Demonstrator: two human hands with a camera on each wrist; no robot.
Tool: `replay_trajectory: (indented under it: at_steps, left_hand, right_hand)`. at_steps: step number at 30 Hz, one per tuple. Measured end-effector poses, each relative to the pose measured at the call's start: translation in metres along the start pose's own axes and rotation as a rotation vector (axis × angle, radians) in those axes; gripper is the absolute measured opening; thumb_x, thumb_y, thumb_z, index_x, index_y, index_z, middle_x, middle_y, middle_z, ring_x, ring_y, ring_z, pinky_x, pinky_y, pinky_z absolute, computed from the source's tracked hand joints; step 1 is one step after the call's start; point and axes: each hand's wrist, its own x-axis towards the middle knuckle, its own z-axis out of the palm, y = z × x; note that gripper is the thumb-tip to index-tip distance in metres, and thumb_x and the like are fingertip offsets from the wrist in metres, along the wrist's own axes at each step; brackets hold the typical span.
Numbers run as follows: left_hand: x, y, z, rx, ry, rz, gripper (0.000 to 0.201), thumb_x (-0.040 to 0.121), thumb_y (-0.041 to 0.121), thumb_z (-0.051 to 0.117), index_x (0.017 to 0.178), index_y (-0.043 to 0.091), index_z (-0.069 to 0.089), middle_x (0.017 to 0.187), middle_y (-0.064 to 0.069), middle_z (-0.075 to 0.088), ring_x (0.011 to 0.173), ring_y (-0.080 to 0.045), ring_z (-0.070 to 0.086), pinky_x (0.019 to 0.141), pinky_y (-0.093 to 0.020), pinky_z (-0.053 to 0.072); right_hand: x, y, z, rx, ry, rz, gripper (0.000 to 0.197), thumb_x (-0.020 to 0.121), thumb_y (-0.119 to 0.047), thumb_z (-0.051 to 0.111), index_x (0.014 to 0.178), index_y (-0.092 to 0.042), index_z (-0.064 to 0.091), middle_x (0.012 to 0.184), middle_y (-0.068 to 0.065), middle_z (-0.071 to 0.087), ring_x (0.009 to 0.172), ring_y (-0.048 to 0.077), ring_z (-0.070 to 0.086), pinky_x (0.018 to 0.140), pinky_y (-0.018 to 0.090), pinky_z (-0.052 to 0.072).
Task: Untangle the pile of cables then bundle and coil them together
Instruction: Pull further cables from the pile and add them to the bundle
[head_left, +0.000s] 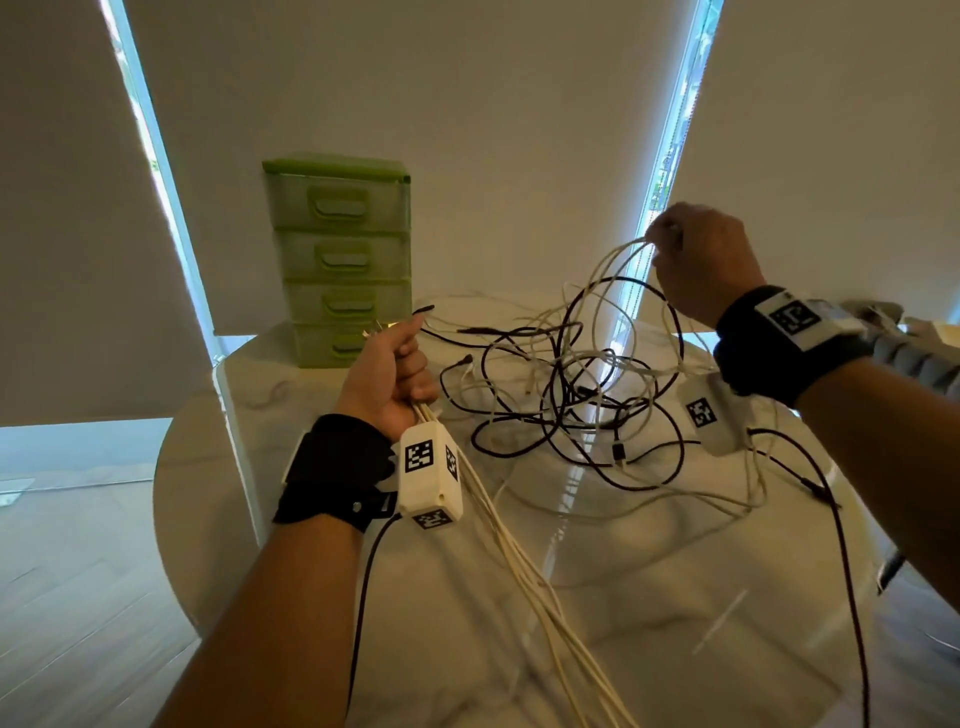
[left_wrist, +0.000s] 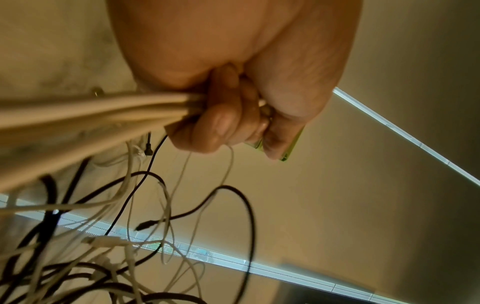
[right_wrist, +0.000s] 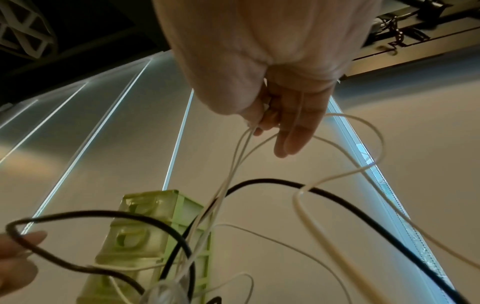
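Observation:
A tangle of black and white cables (head_left: 576, 395) lies on the round marble table (head_left: 649, 613). My left hand (head_left: 392, 371) is fisted round a bundle of several white cables (head_left: 524, 561) that trail down toward the near edge; the left wrist view shows the fingers (left_wrist: 221, 127) curled tight on that bundle (left_wrist: 91, 111). My right hand (head_left: 691, 260) is raised above the pile and pinches thin white cable loops (head_left: 618, 260) lifted out of it. In the right wrist view those white strands (right_wrist: 233, 164) hang from the fingertips (right_wrist: 267, 119), with a black cable (right_wrist: 259, 182) looped below.
A green translucent drawer unit (head_left: 340, 260) with several drawers stands at the table's back left. Black cable ends (head_left: 470, 330) lie loose beside it. Roller blinds cover the windows behind. A black wire (head_left: 852, 597) hangs from my right wrist over the table's right side.

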Motion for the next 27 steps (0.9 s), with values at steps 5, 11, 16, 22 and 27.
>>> replay_trajectory:
  at_steps: [5, 11, 16, 22, 27]
  left_hand:
    - [0.0, -0.001, -0.001, -0.007, 0.021, 0.009, 0.044, 0.096, 0.027, 0.051, 0.059, 0.021, 0.027, 0.038, 0.008, 0.018, 0.03, -0.007, 0.017, 0.035, -0.018, 0.02]
    - [0.003, 0.004, -0.012, 0.017, 0.059, 0.016, 0.044, 0.096, 0.025, 0.051, 0.057, 0.022, 0.029, 0.037, 0.008, 0.02, 0.029, -0.007, 0.016, 0.035, -0.017, 0.019]
    - [0.008, 0.005, -0.022, 0.032, 0.1, 0.015, 0.043, 0.095, 0.025, 0.051, 0.059, 0.023, 0.029, 0.036, 0.009, 0.02, 0.028, -0.007, 0.017, 0.033, -0.016, 0.02]
    - [0.012, 0.006, -0.026, 0.021, 0.133, 0.019, 0.042, 0.095, 0.024, 0.05, 0.06, 0.023, 0.027, 0.035, 0.009, 0.019, 0.027, -0.007, 0.015, 0.032, -0.016, 0.019]
    - [0.012, 0.003, -0.023, 0.024, 0.162, 0.039, 0.042, 0.094, 0.023, 0.052, 0.059, 0.023, 0.029, 0.037, 0.009, 0.02, 0.03, -0.008, 0.016, 0.034, -0.017, 0.019]
  right_hand:
    - [-0.012, 0.017, 0.011, -0.323, -0.528, 0.144, 0.022, 0.094, -0.016, 0.048, 0.107, -0.009, 0.064, 0.118, 0.013, 0.062, 0.1, 0.031, 0.058, 0.08, 0.029, 0.042]
    - [-0.037, -0.037, 0.013, 0.05, -0.735, -0.021, 0.049, 0.096, -0.049, 0.045, 0.142, -0.031, 0.041, 0.129, 0.002, 0.051, 0.116, 0.022, 0.051, 0.103, 0.04, 0.039]
    - [-0.077, -0.061, 0.058, -0.421, -1.287, -0.252, 0.043, 0.096, -0.048, 0.046, 0.127, -0.021, 0.06, 0.12, -0.002, 0.06, 0.108, 0.019, 0.055, 0.099, 0.035, 0.043]
    - [-0.053, -0.041, 0.059, -0.783, -1.038, -0.321, 0.032, 0.096, -0.027, 0.043, 0.123, -0.02, 0.058, 0.126, 0.004, 0.053, 0.119, 0.026, 0.052, 0.094, 0.036, 0.046]
    - [-0.044, -0.077, 0.057, -0.32, -0.861, -0.315, 0.047, 0.091, -0.011, 0.043, 0.132, -0.031, 0.054, 0.13, -0.002, 0.046, 0.122, 0.022, 0.049, 0.102, 0.037, 0.043]
